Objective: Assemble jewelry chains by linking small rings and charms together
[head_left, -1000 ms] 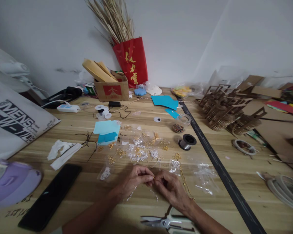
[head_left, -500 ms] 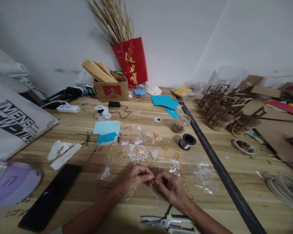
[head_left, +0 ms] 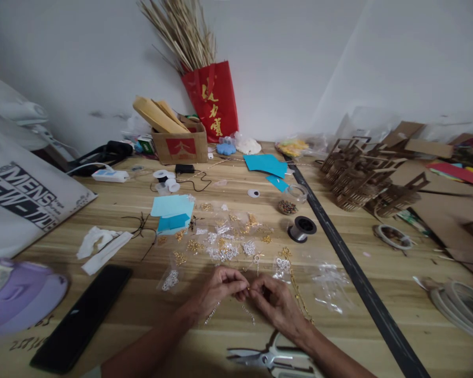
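My left hand (head_left: 226,283) and my right hand (head_left: 274,299) meet over the near middle of the table, fingertips pinched together. A tiny gold-coloured jewelry piece (head_left: 248,287) shows at the left fingertips, touching the right ones. Whatever else the right fingers pinch is hidden. Below the hands are two short lengths of silver chain (head_left: 212,313); I cannot tell whether they are held. Scissors (head_left: 264,358) with pale handles lie by my right forearm. To the right of that hand runs a gold chain (head_left: 297,294), near a bag of silver rings (head_left: 281,266).
Small bags of silver findings (head_left: 224,252) and gold findings (head_left: 195,245) spread beyond the hands. A wire spool (head_left: 301,229) and a bead dish (head_left: 287,207) stand farther right. At left lies a black phone (head_left: 81,317). Small wooden baskets (head_left: 358,173) crowd the right.
Both hands stay in nearly the same place and keep their pinch. The gold-coloured piece between the fingertips shows less than before.
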Tool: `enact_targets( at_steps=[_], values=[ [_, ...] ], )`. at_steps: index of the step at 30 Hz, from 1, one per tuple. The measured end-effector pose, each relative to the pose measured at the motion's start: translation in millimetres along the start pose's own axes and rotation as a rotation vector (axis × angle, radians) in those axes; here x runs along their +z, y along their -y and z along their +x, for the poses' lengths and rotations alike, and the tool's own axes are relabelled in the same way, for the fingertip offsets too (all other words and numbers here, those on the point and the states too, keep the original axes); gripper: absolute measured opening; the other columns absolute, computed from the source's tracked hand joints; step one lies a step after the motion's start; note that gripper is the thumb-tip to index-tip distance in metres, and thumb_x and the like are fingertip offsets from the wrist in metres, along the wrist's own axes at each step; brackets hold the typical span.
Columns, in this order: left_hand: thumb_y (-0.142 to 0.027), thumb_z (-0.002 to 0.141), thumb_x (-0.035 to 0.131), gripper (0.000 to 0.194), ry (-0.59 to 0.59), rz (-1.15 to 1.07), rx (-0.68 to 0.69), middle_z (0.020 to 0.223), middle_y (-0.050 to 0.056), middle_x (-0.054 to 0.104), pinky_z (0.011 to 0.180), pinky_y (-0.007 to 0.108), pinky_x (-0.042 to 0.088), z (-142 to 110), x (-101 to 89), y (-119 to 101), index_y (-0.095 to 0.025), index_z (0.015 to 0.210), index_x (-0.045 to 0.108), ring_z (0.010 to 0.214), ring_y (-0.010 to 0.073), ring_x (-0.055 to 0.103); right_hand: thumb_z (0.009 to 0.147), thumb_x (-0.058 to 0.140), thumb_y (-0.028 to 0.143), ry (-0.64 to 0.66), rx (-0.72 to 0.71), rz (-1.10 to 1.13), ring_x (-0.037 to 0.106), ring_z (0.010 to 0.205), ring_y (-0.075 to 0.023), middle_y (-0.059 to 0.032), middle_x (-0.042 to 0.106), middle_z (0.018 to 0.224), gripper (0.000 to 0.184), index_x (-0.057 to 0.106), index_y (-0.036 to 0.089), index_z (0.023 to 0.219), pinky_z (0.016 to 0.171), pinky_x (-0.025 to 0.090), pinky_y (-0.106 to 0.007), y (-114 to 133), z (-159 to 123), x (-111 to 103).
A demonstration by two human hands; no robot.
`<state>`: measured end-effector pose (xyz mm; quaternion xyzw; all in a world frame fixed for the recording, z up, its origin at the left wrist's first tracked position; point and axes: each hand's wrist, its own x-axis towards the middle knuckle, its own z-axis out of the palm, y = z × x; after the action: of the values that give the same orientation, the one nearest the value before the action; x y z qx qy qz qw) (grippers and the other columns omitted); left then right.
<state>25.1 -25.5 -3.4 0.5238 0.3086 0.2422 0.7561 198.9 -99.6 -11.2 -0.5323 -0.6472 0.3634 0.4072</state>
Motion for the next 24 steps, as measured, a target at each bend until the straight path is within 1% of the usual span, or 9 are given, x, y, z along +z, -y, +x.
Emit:
enact_targets(
  at_steps=[9, 13, 19, 24],
  values=[
    [-0.028, 0.073, 0.072, 0.017, 0.016, -0.050, -0.001, 0.065, 0.004, 0.069, 0.063, 0.023, 0.047, 1.2, -2.0, 4.8, -0.011, 0.074, 0.072, 0.061, 0.0127, 0.061, 0.090, 0.053, 0.029, -0.009, 0.008, -0.008, 0.053, 0.062, -0.0133, -0.0022, 0.061, 0.068, 0.021, 0.057, 0.016, 0.075, 0.058, 0.039, -0.024, 2.1, 0.5, -0.2],
    [-0.024, 0.068, 0.074, 0.015, 0.010, -0.071, -0.029, 0.064, 0.003, 0.069, 0.061, 0.022, 0.048, 2.2, -1.7, 4.0, -0.011, 0.074, 0.072, 0.059, 0.0124, 0.062, 0.089, 0.053, 0.029, -0.016, 0.014, -0.032, 0.050, 0.059, -0.0129, -0.0017, 0.059, 0.066, 0.021, 0.058, 0.016, 0.073, 0.054, 0.036, -0.023, 4.6, 0.6, -0.9],
    [-0.025, 0.062, 0.077, 0.017, -0.022, -0.066, -0.065, 0.061, 0.003, 0.070, 0.059, 0.022, 0.047, 2.0, 0.4, 1.5, -0.011, 0.071, 0.072, 0.057, 0.0125, 0.061, 0.089, 0.053, 0.029, -0.011, 0.000, -0.046, 0.049, 0.058, -0.0128, -0.0013, 0.057, 0.065, 0.021, 0.059, 0.016, 0.073, 0.053, 0.035, -0.023, 6.2, 0.7, -1.7],
    [-0.025, 0.058, 0.078, 0.019, -0.026, -0.071, -0.088, 0.060, 0.003, 0.069, 0.057, 0.022, 0.046, 2.9, 0.6, 1.8, -0.011, 0.069, 0.071, 0.055, 0.0123, 0.061, 0.089, 0.054, 0.029, -0.016, 0.000, -0.045, 0.048, 0.056, -0.0121, 0.0000, 0.055, 0.062, 0.022, 0.058, 0.017, 0.071, 0.052, 0.035, -0.022, 7.8, 0.8, -2.0]
  ],
)
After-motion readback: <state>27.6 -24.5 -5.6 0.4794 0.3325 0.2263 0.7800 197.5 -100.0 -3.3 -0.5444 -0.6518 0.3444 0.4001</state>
